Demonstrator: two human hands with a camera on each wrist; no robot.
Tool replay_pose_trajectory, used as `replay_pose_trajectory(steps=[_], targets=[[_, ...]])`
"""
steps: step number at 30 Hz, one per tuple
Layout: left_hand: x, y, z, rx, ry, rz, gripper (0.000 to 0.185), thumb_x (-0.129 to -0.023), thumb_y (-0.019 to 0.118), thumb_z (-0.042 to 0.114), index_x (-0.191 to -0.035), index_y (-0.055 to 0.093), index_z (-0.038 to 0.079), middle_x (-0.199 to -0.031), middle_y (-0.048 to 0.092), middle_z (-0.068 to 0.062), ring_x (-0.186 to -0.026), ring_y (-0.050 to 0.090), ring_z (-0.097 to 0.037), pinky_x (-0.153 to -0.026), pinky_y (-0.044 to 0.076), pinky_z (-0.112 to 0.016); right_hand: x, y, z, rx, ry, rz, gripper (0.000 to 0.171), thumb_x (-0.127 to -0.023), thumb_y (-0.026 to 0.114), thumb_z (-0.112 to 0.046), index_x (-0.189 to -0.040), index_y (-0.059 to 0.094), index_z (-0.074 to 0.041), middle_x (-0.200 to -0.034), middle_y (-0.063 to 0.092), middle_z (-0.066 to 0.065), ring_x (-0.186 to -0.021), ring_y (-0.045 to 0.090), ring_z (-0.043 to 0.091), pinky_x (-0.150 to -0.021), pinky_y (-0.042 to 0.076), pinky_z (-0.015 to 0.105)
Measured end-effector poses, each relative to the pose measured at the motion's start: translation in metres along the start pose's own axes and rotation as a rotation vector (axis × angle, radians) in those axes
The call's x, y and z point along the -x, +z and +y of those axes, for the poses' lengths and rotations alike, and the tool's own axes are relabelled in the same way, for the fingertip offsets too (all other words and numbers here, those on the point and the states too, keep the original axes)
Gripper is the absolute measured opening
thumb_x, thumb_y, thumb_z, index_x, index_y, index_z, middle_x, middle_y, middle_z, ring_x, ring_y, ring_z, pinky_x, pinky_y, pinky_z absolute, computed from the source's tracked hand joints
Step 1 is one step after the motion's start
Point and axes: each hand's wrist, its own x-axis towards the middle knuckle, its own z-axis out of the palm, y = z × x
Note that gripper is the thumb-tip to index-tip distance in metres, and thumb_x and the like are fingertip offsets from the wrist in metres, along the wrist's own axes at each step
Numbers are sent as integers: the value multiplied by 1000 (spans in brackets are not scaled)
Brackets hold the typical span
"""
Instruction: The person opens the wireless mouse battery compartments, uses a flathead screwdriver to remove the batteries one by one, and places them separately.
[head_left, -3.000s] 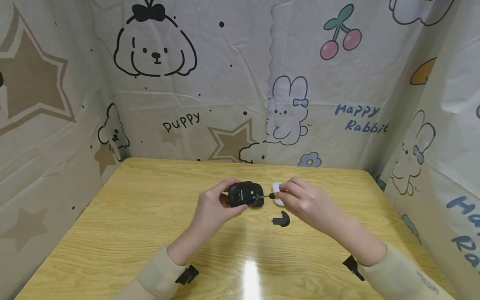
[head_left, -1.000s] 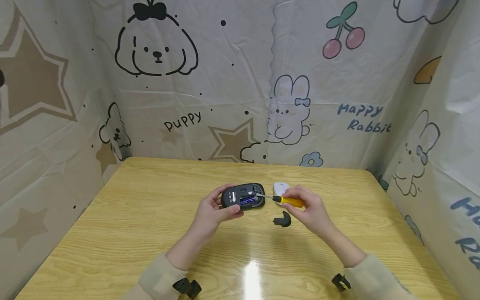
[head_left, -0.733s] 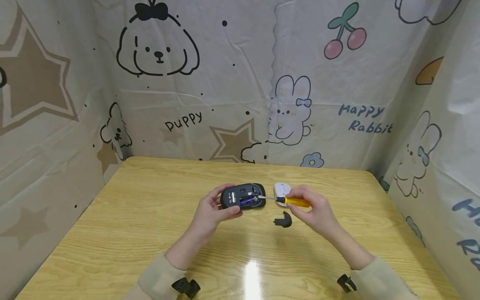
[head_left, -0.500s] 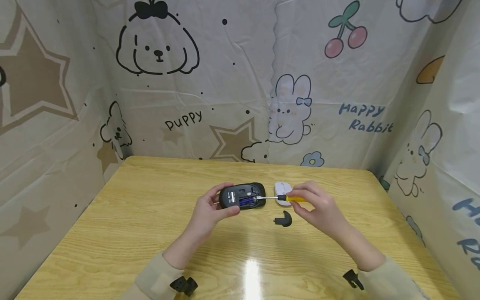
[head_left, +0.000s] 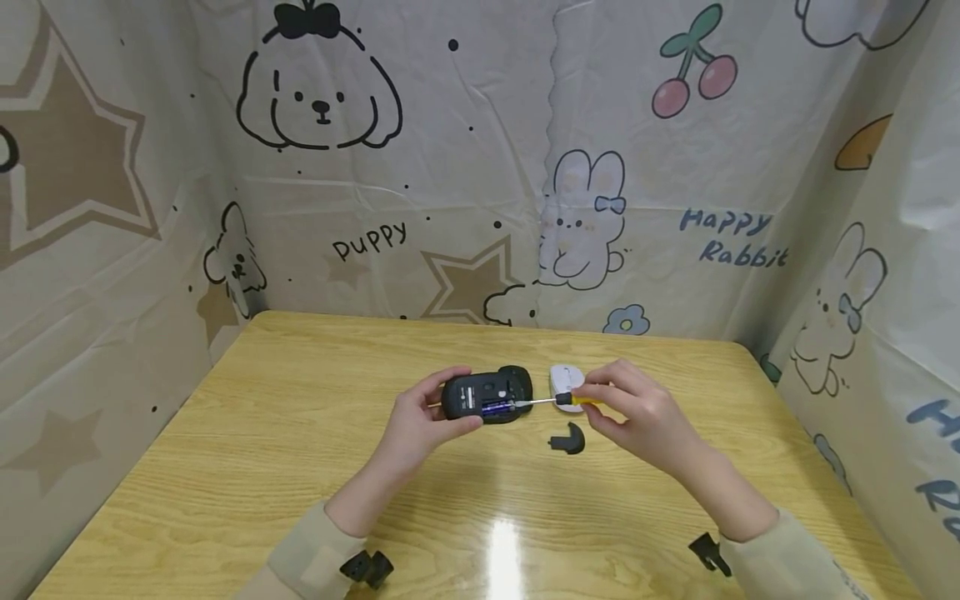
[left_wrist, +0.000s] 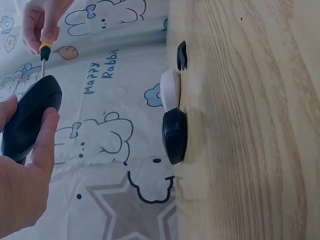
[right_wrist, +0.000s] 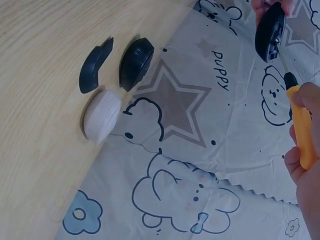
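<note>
My left hand point(head_left: 423, 417) grips a black computer mouse point(head_left: 468, 396) with its underside turned toward me, held above the table. In its uncovered battery slot lies a blue-purple battery point(head_left: 495, 408). Between thumb and fingers my right hand point(head_left: 637, 408) pinches a screwdriver point(right_wrist: 301, 127) with a yellow handle. Its metal shaft point(head_left: 540, 402) reaches left, the tip at the right end of the battery. In the left wrist view the mouse's shell hides the tip.
On the wooden table point(head_left: 300, 450) rest a white mouse point(head_left: 562, 379), a second black mouse point(left_wrist: 174, 136) and a curved black cover piece point(head_left: 567, 438). The held mouse overlaps the second one in the head view. A patterned cloth point(head_left: 465, 167) surrounds the table's back and sides.
The held mouse first turned its underside more into view, then tilted slightly back. My right hand has shifted right, and the screwdriver tip has moved a little nearer me along the slot.
</note>
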Motion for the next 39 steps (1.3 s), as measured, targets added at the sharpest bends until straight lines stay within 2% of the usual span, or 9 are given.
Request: replay_pose_trajectory(steps=[5, 9, 14, 20, 25, 30, 39], targets=[[0, 0, 0, -72, 16, 7, 61, -72, 80, 3, -126, 59, 23, -121, 59, -13, -95, 64, -24, -78, 57, -32, -5, -1, -1, 41, -54, 9, 26, -95, 49, -21, -92, 71, -7, -91, 63, 3, -81, 56, 16, -62, 50, 24], [0, -2, 1, -81, 19, 4, 63, -72, 80, 4, -128, 57, 21, -121, 59, -14, -95, 64, -24, -78, 57, -31, -6, -1, -2, 56, -72, 19, 25, -94, 50, -20, -92, 72, -8, -91, 64, 2, -80, 57, 15, -61, 50, 24], [-1, -5, 0, -67, 5, -13, 64, -72, 81, 4, -129, 57, 21, -122, 57, -14, -97, 63, -24, -80, 57, -33, -4, 1, 2, -14, -68, 48, 24, -95, 52, -21, -91, 71, -8, -91, 64, 3, -80, 56, 15, -61, 49, 22], [-1, -8, -1, -5, -17, -74, 66, -73, 79, 4, -132, 54, 19, -126, 52, -17, -101, 62, -26, -84, 55, -35, 3, 7, 10, -119, -53, 90, 21, -93, 56, -21, -91, 72, -7, -90, 64, 3, -80, 56, 15, -64, 48, 18], [-1, -10, -2, 35, -27, -104, 67, -74, 79, 6, -134, 52, 18, -130, 50, -17, -105, 61, -26, -85, 55, -35, 10, 14, 14, -162, -33, 123, 21, -92, 58, -22, -90, 72, -6, -88, 65, 5, -80, 58, 17, -67, 49, 17], [-2, -9, 0, 42, -27, -101, 68, -74, 79, 5, -136, 50, 14, -130, 50, -17, -105, 61, -26, -86, 55, -35, 13, 17, 16, -172, -5, 144, 21, -92, 59, -24, -90, 72, -7, -88, 65, 6, -81, 58, 19, -66, 50, 17], [0, -8, 5, -4, -28, -79, 65, -74, 79, 7, -133, 53, 19, -127, 52, -16, -102, 62, -24, -84, 55, -34, 10, 13, 14, -169, -24, 113, 20, -92, 58, -21, -93, 72, -6, -90, 65, 4, -82, 58, 16, -68, 51, 16]])
